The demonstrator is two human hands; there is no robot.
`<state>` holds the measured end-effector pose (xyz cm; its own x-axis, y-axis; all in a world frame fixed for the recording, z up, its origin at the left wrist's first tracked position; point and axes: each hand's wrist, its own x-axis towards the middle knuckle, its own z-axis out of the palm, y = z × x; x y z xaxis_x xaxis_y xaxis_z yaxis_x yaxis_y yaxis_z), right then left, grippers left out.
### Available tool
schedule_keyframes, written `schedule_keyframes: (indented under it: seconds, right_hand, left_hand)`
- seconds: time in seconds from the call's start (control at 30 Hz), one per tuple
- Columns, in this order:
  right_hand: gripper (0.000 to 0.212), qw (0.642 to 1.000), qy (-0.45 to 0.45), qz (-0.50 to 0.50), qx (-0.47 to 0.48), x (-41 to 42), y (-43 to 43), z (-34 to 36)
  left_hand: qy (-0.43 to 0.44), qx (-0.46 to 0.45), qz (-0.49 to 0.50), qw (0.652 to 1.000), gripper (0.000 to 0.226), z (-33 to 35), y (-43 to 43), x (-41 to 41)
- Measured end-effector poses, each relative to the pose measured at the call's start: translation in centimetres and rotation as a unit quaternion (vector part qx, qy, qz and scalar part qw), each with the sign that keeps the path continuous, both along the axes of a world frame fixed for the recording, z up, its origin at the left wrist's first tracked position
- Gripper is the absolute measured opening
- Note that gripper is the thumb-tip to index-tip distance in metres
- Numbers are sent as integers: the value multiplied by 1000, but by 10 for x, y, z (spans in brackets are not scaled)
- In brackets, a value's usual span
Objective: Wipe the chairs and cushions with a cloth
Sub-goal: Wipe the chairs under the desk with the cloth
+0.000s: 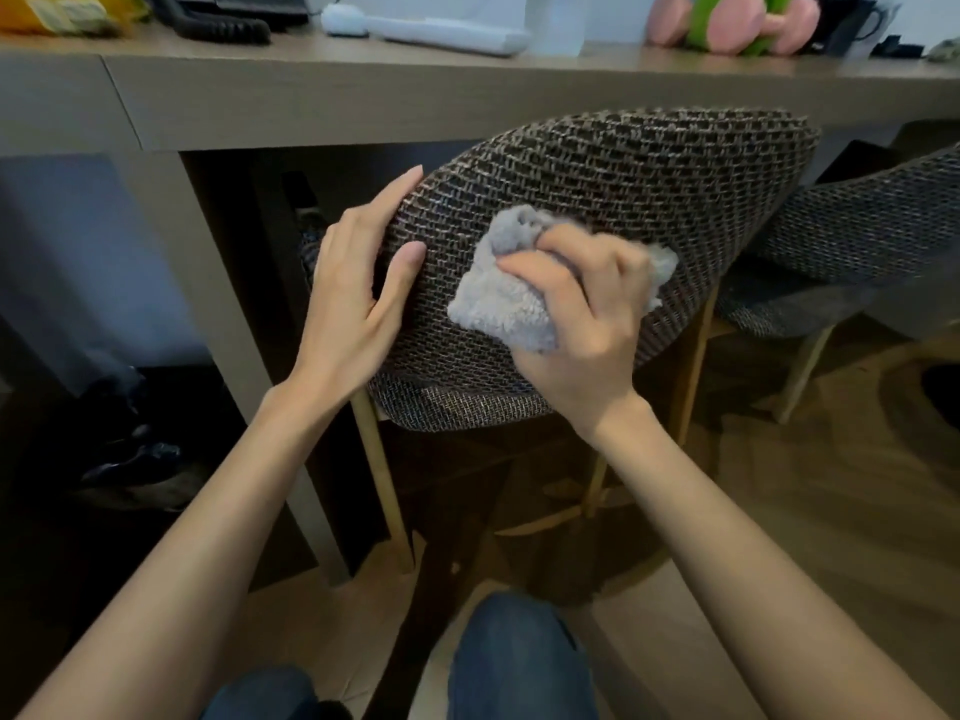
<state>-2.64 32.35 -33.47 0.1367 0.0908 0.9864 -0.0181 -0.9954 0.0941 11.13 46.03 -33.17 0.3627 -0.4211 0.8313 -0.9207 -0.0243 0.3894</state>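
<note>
A chair with a curved backrest of dark woven fabric stands pushed under a desk, on light wooden legs. My right hand grips a bunched grey fluffy cloth and presses it against the outer face of the backrest. My left hand rests on the backrest's left edge, fingers straight along the rim and the thumb on the fabric. The chair's seat is hidden behind the backrest.
A second woven chair stands to the right. The wooden desk runs across the top, with a phone, a white device and pink-green toys on it. Its leg stands left of the chair. Dark bags lie under the desk at left. My knees show below.
</note>
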Motion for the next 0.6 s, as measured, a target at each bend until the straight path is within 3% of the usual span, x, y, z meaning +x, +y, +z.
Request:
schedule_keyframes:
  seconds: [0.13, 0.2, 0.33, 0.43, 0.6]
  right_hand:
    - [25, 978, 202, -51, -7, -13, 4, -66]
    - [28, 967, 251, -51, -6, -20, 10, -75]
    - [30, 992, 104, -46, -63, -12, 28, -41]
    - [28, 991, 12, -101, -91, 4, 34, 10]
    - [23, 989, 53, -129, -52, 17, 38, -1]
  left_hand:
    - [17, -19, -38, 999, 41, 1, 5, 1]
    - [12, -18, -54, 998, 41, 1, 8, 1]
    - [4, -4, -70, 998, 40, -5, 13, 18]
    - [7, 15, -66, 998, 38, -12, 16, 36]
    - [11, 33, -58, 998, 36, -17, 23, 55]
